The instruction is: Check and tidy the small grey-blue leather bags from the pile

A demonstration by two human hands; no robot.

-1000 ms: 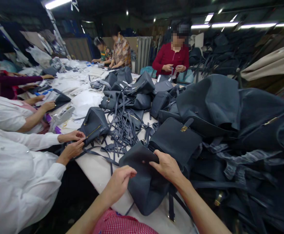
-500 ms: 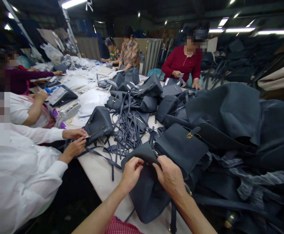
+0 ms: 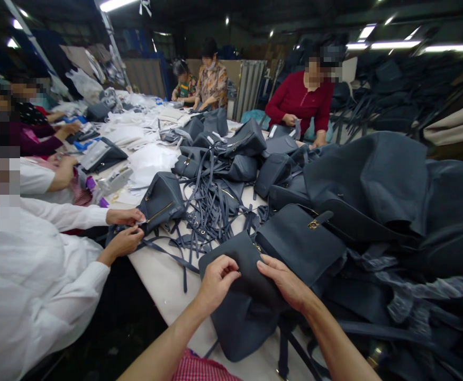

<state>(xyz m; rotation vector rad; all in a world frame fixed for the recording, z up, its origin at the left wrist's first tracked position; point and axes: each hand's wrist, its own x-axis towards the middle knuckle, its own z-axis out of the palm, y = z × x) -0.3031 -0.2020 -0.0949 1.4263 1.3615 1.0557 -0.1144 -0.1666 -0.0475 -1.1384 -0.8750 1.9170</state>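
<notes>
A dark blue backpack (image 3: 241, 312) lies on the white table (image 3: 162, 283) right in front of me, its flap with a gold clasp (image 3: 314, 224) folded back to the right. My left hand (image 3: 215, 280) pinches the upper edge of the bag's front panel, fingers curled round it. My right hand (image 3: 289, 283) rests on the same panel just to the right, fingers pressed onto the fabric and gripping it.
A heap of dark blue bags (image 3: 374, 180) fills the right side. Loose straps (image 3: 207, 211) lie tangled mid-table. A person in white at my left works a bag's zipper (image 3: 160, 203). Other people sit further along, one in red (image 3: 300, 100). White sheets (image 3: 147, 159) cover the far left.
My left hand came up from below to grasp the bag's front panel beside my right hand. The panel has been flattened down, and the view shifted slightly.
</notes>
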